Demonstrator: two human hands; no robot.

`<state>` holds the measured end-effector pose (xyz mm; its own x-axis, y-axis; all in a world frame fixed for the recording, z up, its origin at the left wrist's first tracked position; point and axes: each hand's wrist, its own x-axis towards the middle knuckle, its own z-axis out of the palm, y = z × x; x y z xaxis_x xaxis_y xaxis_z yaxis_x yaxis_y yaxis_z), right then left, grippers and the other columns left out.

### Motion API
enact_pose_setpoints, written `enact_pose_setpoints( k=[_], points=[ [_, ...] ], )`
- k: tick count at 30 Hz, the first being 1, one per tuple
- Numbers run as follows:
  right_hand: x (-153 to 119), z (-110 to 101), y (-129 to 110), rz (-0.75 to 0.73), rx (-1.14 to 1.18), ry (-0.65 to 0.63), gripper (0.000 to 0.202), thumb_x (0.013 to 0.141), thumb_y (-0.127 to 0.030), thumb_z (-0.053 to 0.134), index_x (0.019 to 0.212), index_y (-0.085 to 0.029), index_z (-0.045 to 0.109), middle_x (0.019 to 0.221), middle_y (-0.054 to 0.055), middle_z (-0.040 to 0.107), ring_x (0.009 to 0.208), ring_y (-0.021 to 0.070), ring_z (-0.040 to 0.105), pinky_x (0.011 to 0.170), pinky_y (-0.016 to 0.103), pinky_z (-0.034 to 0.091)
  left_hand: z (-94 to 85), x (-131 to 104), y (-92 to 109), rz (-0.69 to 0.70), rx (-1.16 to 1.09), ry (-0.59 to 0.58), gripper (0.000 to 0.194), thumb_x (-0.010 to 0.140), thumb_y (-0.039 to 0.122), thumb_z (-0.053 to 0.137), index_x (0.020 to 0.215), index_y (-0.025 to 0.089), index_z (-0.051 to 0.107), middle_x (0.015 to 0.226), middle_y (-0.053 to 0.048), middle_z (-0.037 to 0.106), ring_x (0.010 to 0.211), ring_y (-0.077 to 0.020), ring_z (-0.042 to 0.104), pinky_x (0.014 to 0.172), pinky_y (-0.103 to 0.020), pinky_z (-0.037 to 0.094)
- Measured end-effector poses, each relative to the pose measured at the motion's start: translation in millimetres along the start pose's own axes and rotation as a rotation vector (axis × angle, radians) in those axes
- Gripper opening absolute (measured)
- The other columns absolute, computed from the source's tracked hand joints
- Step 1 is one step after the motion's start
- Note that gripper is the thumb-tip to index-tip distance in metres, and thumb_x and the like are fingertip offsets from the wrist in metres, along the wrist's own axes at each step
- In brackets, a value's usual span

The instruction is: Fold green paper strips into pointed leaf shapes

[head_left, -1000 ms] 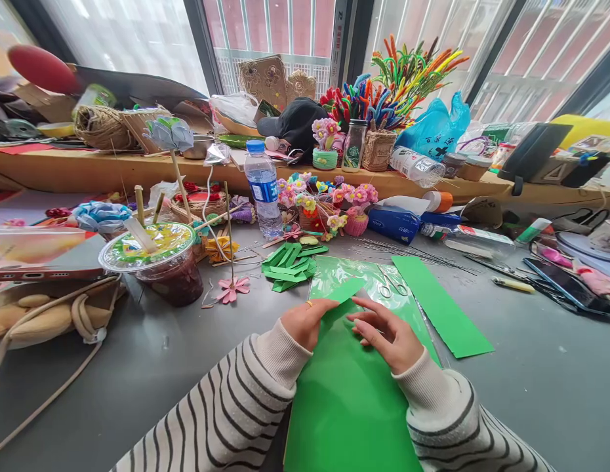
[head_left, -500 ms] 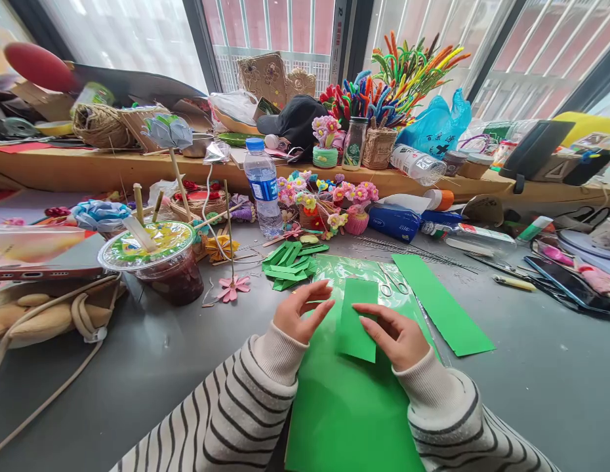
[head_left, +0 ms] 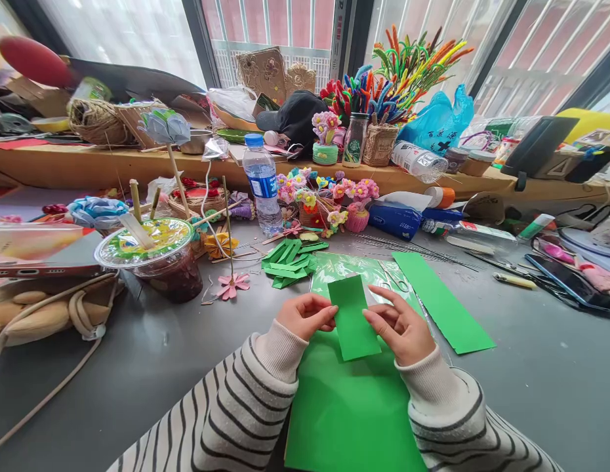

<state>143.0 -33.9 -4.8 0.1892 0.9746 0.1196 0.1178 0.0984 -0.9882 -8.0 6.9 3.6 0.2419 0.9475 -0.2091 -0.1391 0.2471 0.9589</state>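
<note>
Green sheet (head_left: 354,413) lies toward the table's (head_left: 162,373) near edge. Card (head_left: 355,328) is over it: rectangular, plain, unfolded, top leaning left. Left hand (head_left: 307,316) pinches its left edge; right hand (head_left: 406,331) has the thumb on its right edge, index raised, firmness of grip unclear. Strip (head_left: 445,305) lies to the right, wider. Pile (head_left: 289,263) of narrow pieces sits farther off. Judged: pile already cut; card, strip not yet so narrow.

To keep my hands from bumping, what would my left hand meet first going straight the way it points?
Past the small green card it holds, your left hand would likely meet your right hand; depth is unclear.
</note>
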Motion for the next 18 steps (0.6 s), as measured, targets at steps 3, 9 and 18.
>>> enact_pose_setpoints(
  k=[3, 9, 18],
  points=[
    [0.6, 0.0, 8.2, 0.029, -0.054, 0.038, 0.033, 0.056, -0.037, 0.060, 0.080, -0.016, 0.053, 0.060, 0.003, 0.057, 0.056, 0.0152, 0.054, 0.052, 0.026, 0.045, 1.7, -1.8, 1.6, -0.020, -0.014, 0.010, 0.022, 0.046, 0.026, 0.067, 0.057, 0.011, 0.054, 0.045, 0.002, 0.057, 0.044, -0.0094, 0.055, 0.046, -0.021, 0.048],
    [0.9, -1.0, 14.1, 0.015, -0.137, 0.065, 0.027, 0.057, -0.038, 0.058, 0.071, -0.016, 0.055, 0.063, 0.006, 0.061, 0.057, 0.0179, 0.056, 0.053, 0.030, 0.047, 4.6, -4.9, 0.1, -0.091, 0.008, -0.085, 0.022, 0.049, 0.027, 0.065, 0.060, 0.010, 0.058, 0.048, 0.000, 0.060, 0.045, -0.0095, 0.056, 0.046, -0.019, 0.048],
    [0.3, -1.7, 6.0, -0.029, -0.174, 0.089, 0.024, 0.061, -0.036, 0.055, 0.075, -0.016, 0.057, 0.071, 0.007, 0.061, 0.063, 0.0178, 0.057, 0.055, 0.028, 0.047, 6.1, -5.7, -0.1, -0.105, 0.035, -0.108, 0.020, 0.052, 0.030, 0.063, 0.054, 0.011, 0.056, 0.042, 0.001, 0.058, 0.043, -0.0100, 0.056, 0.045, -0.018, 0.048]
  ],
)
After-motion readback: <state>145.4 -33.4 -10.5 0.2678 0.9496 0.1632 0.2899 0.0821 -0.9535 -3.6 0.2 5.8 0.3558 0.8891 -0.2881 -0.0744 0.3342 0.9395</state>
